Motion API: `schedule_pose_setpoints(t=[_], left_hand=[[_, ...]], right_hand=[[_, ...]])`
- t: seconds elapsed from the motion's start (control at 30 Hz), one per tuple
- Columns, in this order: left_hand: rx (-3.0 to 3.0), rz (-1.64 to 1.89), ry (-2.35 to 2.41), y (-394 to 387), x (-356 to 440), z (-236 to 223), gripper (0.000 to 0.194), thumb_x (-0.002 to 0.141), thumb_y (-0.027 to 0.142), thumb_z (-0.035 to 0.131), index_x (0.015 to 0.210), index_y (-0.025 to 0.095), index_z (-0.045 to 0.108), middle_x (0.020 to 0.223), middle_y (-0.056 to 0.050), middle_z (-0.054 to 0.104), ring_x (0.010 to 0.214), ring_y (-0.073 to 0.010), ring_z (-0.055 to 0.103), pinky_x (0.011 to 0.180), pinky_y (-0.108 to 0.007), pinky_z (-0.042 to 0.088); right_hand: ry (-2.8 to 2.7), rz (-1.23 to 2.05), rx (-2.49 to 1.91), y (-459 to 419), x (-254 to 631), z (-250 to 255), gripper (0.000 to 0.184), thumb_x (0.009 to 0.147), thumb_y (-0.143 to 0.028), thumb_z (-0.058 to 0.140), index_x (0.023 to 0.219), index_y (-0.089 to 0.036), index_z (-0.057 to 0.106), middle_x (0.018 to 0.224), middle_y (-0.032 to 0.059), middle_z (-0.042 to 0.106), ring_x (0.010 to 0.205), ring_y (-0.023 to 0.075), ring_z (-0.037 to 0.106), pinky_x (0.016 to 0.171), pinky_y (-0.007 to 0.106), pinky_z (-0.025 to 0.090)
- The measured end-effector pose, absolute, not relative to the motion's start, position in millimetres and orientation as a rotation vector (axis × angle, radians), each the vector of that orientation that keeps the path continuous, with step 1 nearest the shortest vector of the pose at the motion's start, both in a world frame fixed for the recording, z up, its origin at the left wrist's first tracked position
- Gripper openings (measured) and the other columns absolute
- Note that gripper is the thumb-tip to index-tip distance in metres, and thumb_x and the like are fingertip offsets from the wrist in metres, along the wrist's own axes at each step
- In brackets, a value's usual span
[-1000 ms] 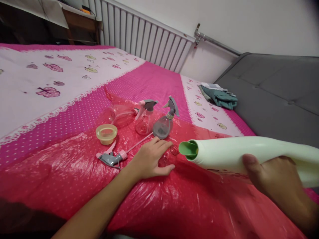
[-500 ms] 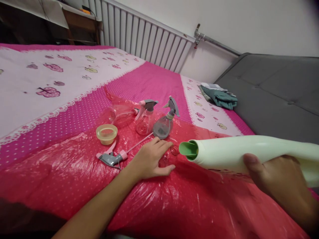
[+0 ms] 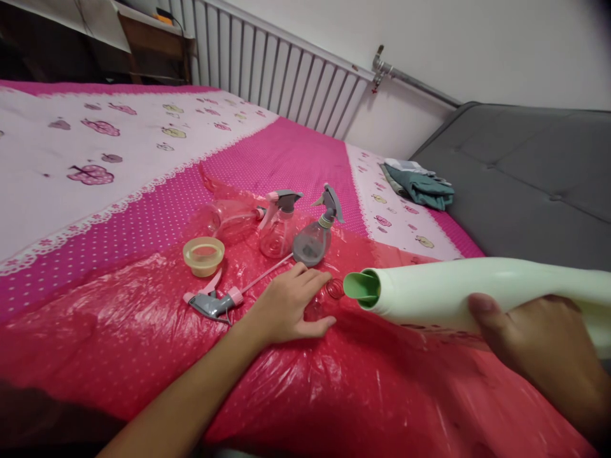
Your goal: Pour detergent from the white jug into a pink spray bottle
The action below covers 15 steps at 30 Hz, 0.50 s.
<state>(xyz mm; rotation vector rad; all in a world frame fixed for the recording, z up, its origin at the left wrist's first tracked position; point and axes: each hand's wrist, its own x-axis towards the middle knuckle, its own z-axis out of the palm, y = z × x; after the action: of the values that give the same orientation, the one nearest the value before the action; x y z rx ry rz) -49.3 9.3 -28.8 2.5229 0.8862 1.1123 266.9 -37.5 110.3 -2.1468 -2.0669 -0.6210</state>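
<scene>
My left hand (image 3: 286,305) is curled round a clear open-necked bottle (image 3: 315,309) on the red plastic sheet (image 3: 353,381). In my right hand (image 3: 539,343) is a large pale green detergent jug (image 3: 443,286), gripped by its handle and tipped on its side. Its green spout (image 3: 360,285) points left, close to the bottle's mouth; I cannot make out any liquid leaving it. A loose grey and pink spray head (image 3: 214,305) with a long tube lies left of my left hand. Behind it sits a yellowish cap-like cup (image 3: 203,256).
Beyond my left hand stand a grey spray bottle (image 3: 312,243) and a pink one (image 3: 277,234). Another pink spray bottle (image 3: 229,219) lies on its side. Folded clothes (image 3: 420,186) rest near the grey headboard (image 3: 520,165). A radiator (image 3: 272,60) lines the wall.
The jug has shifted very slightly, its body a touch higher at the right. My left hand and the bottle have stayed in place.
</scene>
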Motion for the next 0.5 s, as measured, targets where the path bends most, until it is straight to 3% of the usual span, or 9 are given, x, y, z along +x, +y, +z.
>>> schedule_pose_setpoints(t=[0.17,0.5], left_hand=[[2.521,1.103,0.883,10,-49,-29,0.050,0.097,0.045,0.066,0.135,0.014,0.064,0.125,-0.015,0.078,0.106,-0.0333,0.068,0.096,-0.051,0.060],[2.519,1.094,0.879,9,-49,-29,0.051,0.096,0.046,0.066,0.136,0.014,0.064,0.126,-0.015,0.077,0.107,-0.0335,0.068,0.095,-0.051,0.060]], right_hand=[[-1.946,-0.457,-2.414,-39,256,116,0.152,0.065,-0.096,-0.020,0.107,0.010,0.080,0.108,0.0327,0.073,0.114,0.0587,0.069,0.096,0.071,0.058],[-2.051,-0.566,-2.279,-36,260,117,0.155,0.064,-0.099,-0.028,0.097,0.005,0.082,0.093,0.0324,0.073,0.104,0.0565,0.072,0.088,0.070,0.061]])
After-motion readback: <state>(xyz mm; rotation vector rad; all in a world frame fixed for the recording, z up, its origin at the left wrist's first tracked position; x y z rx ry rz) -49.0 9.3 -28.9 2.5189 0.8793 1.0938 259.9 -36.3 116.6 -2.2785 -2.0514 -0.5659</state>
